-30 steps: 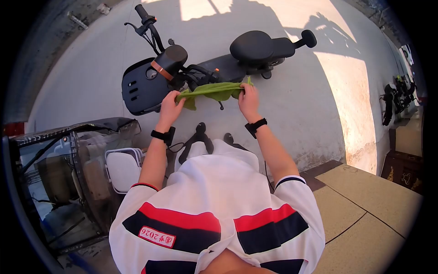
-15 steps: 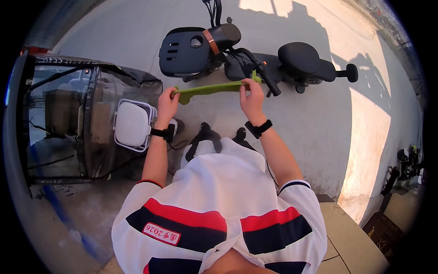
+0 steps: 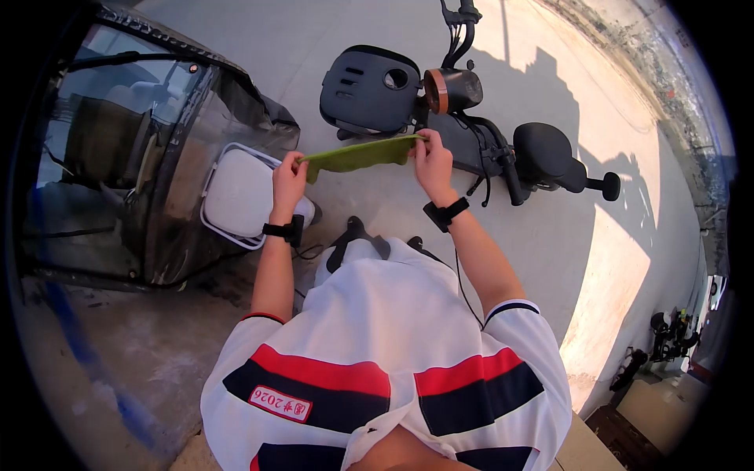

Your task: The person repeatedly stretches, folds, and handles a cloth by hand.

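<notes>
A green cloth (image 3: 357,155) is stretched between my two hands in front of my body. My left hand (image 3: 289,182) pinches its left end. At the other end, my right hand (image 3: 434,163) grips the cloth near its upper corner. The lower edge hangs loose and uneven. Beyond the cloth stands a dark electric scooter (image 3: 463,145), with a black front basket box (image 3: 369,88) nearest to the cloth. The cloth seems to be held in the air, apart from the scooter.
On the left is a vehicle with a clear plastic window cover (image 3: 110,157). A white folding stool (image 3: 239,192) stands beside it, near my left forearm. Cardboard boxes (image 3: 664,408) and dark items lie at the lower right. A wall (image 3: 667,78) runs along the far right.
My view has turned, so the scooter appears farther right and the vehicle tilts. Both hands keep hold of the cloth, whose right end now hangs more loosely gathered below the fingers.
</notes>
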The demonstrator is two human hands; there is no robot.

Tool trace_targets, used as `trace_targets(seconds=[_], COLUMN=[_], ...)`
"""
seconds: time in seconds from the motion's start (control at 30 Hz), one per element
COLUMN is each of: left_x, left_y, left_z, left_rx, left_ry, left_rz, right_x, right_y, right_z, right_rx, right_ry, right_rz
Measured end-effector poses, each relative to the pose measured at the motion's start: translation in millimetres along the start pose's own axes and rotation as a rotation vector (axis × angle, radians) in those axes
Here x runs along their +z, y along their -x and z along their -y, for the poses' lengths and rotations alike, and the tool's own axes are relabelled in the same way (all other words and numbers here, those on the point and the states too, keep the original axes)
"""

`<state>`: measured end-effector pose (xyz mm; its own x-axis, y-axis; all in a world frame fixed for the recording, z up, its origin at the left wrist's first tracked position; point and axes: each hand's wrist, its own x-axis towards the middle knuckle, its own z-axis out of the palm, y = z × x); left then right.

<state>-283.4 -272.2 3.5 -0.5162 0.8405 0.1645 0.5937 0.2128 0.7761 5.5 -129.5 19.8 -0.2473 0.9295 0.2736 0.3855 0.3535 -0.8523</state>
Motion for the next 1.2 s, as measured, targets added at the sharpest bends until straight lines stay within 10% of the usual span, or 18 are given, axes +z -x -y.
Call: trace_targets(seconds=[0.63, 1.2], left_x=[61.0, 100.4], left_y=[-123.7, -176.1], left_z=[-11.8, -86.2], left_rx=[0.138, 0.212], left_ry=[0.188, 0.219], left_rz=[0.37, 0.215], right_x=[12.9, 36.9], right_y=[-83.5, -169.3], right_z=[-25.2, -77.5], right_rx=[0.131, 0.023], right_ry=[0.116, 0.481], right_rz=[-0.494, -0.275])
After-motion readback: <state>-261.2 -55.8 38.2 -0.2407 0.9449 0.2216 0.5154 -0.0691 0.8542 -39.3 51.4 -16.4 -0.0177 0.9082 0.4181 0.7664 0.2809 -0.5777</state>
